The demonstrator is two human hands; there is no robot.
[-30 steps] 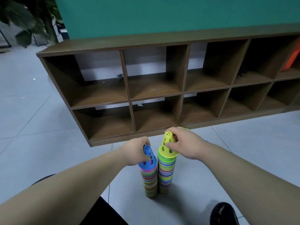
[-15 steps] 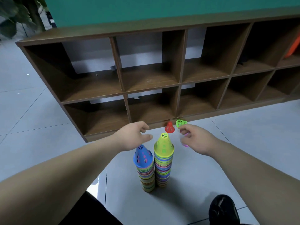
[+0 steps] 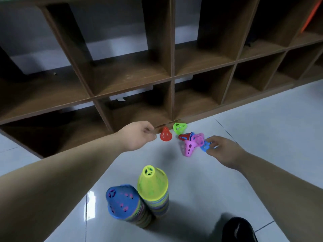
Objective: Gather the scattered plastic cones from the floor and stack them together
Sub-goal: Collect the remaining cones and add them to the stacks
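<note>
Item 1: brown wooden shelf unit [image 3: 173, 75], open cubbies in 2 rows, standing on the floor across the upper view; an orange object [image 3: 312, 13], cut off by the frame edge, sits in an upper-right cubby. Item 2: pale tiled floor [image 3: 262, 128], carrying every cone listed. Item 3: yellow-topped stack [image 3: 153, 184], upright in the foreground, many nested cones of mixed colours. Item 4: blue-topped stack [image 3: 122, 201], same kind, set against the left side of item 3. Item 5: black shoe [image 3: 239, 229], lower right, partly out of frame. Item 6: left hand [image 3: 138, 135], extended toward the shelf foot, fingers loosely curled and grasping nothing, just beside the red cone without touching it. Item 7: right hand [image 3: 222, 149], fingers and thumb pinching the blue cone [image 3: 206, 145] at the right end of the loose cluster. Items 8 to 12, loose cones at the foot of the shelf: red cone [image 3: 166, 134], upright, alone at the left; green cone [image 3: 179, 128], on its side, nearest the shelf; dark red cone [image 3: 185, 136], on its side; farther pink cone [image 3: 198, 139] and nearer pink cone [image 3: 189, 148], both on their sides, touching each other between the dark red cone and the blue cone.
</note>
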